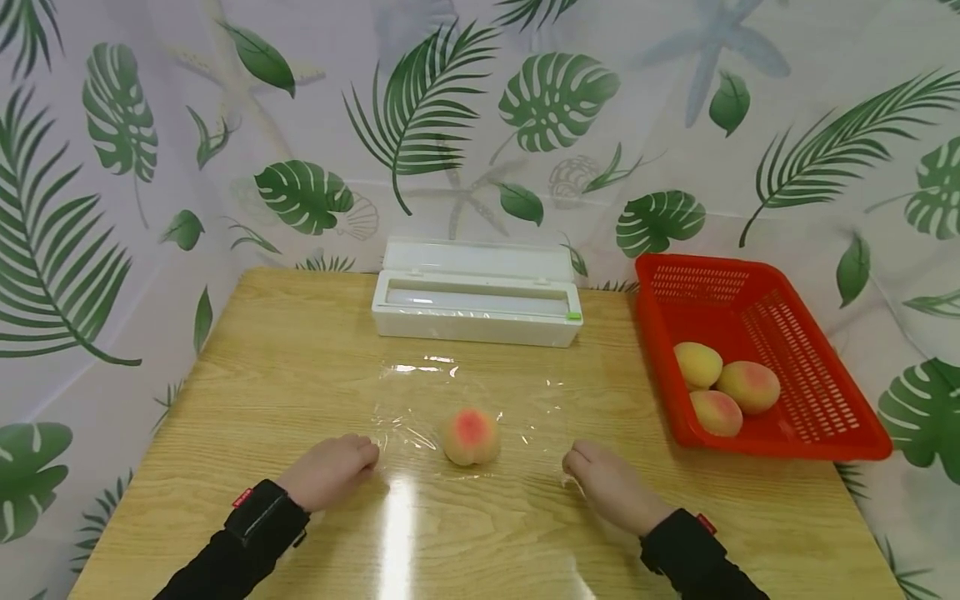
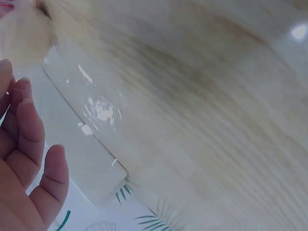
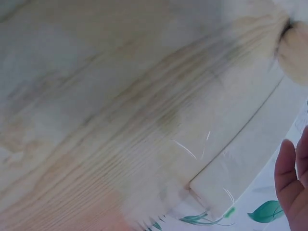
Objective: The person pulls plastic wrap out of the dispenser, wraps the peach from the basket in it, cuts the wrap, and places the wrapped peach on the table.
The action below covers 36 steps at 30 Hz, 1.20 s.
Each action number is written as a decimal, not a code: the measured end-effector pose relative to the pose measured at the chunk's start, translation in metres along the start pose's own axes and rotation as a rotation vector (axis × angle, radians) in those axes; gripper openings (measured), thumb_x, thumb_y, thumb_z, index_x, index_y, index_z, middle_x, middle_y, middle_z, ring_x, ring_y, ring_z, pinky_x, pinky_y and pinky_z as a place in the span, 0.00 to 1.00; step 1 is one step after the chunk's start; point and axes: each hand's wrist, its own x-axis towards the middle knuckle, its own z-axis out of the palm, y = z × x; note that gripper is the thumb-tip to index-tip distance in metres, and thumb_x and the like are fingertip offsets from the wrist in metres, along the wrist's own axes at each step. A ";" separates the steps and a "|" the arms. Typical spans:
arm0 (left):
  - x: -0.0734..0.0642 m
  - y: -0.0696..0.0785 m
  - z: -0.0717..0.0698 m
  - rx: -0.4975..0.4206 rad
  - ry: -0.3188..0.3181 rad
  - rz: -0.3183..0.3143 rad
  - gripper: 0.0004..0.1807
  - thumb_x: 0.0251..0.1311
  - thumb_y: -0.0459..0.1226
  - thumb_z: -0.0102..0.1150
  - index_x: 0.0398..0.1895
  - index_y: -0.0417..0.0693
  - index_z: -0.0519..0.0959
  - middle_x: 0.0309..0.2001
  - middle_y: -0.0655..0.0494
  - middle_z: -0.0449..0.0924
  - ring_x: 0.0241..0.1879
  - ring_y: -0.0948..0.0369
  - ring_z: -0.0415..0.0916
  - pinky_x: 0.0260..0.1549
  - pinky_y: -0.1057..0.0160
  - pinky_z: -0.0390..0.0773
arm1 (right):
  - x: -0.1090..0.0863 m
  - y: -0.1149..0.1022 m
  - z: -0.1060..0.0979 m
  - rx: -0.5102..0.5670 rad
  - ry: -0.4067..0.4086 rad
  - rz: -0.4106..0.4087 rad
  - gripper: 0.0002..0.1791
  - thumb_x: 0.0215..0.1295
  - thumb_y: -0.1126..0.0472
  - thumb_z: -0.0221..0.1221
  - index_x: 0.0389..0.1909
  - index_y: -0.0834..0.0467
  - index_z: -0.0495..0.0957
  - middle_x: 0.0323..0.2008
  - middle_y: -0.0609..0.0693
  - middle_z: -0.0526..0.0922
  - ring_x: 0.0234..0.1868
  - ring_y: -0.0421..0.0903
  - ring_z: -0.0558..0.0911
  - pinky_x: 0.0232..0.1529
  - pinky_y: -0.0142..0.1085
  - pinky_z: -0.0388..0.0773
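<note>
A peach [image 1: 470,436] with a red blush sits in the middle of the tabletop, within a sheet of clear cling film [image 1: 408,433]. At the sheet's near left corner, my left hand [image 1: 333,468] pinches the film between thumb and fingers. My right hand [image 1: 611,483] grips the near right corner in the same way, level with the left. Behind the peach stands a white cling film dispenser [image 1: 476,325], its lid raised and a roll inside. The left wrist view shows glints on the film [image 2: 102,111] beside the curled fingers [image 2: 30,127].
A red plastic basket [image 1: 663,367] stands at the right with three peaches [image 1: 748,387] in it. The wooden table [image 1: 292,358] backs onto a leaf-patterned cloth [image 1: 465,192]. A small green slider [image 1: 573,316] sits at the dispenser's right end.
</note>
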 end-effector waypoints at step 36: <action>0.059 -0.011 0.006 0.111 0.066 -0.369 0.04 0.54 0.33 0.52 0.32 0.45 0.74 0.31 0.53 0.72 0.32 0.55 0.70 0.26 0.54 0.71 | 0.040 0.018 0.016 -0.096 0.063 0.293 0.04 0.58 0.67 0.53 0.25 0.58 0.72 0.22 0.46 0.67 0.23 0.43 0.68 0.24 0.37 0.65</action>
